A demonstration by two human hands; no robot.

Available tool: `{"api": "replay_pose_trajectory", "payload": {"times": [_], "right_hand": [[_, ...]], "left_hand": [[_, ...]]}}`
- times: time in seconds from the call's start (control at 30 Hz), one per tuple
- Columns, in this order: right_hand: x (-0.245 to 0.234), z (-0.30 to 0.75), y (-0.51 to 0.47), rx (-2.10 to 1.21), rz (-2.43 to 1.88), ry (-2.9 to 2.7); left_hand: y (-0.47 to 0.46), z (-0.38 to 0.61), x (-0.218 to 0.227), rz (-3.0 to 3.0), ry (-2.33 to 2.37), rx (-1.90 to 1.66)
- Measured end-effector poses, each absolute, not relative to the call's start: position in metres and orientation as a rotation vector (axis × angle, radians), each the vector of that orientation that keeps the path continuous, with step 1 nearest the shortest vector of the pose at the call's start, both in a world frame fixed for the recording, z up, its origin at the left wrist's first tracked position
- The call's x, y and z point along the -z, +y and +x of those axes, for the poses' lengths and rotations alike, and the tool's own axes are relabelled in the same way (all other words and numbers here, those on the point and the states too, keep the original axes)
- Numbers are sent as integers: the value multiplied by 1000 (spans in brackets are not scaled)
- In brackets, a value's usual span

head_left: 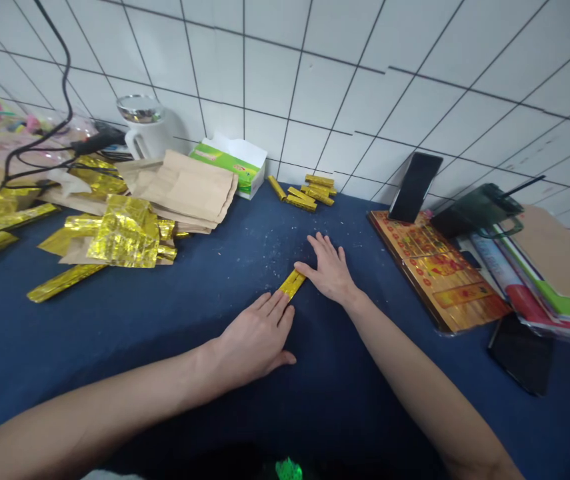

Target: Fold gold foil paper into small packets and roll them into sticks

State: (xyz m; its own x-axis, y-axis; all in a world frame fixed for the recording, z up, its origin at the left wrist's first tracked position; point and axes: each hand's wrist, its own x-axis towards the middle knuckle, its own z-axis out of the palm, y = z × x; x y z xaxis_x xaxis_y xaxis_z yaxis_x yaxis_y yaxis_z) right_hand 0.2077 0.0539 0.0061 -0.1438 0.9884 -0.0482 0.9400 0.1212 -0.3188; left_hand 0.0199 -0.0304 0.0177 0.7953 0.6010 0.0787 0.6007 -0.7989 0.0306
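A folded gold foil strip lies on the dark blue tabletop between my hands. My left hand rests flat and open, its fingertips at the strip's lower end. My right hand is spread flat on the cloth, with its thumb tip at the strip's upper end. Neither hand grips the strip. Several finished gold sticks form a small pile near the wall. To the left lie crumpled gold foil sheets, a long gold strip and a stack of brown paper sheets.
A tissue box and a white mug stand by the tiled wall. At right are a red-and-gold printed board, an upright phone, a dark phone and a stack of books. Black cables hang at the far left.
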Motion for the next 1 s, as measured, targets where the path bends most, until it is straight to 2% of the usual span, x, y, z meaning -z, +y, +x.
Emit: {"api": "replay_pose_trajectory", "payload": {"times": [0.23,1.0], "right_hand": [[-5,198,43,-386,-1799,-2439],[-1,214,48,-231,-1958,-2190]], "left_hand": [[-30,20,-21,2929,990,-104],[-5,13,-31,2916,1017,-207]]}}
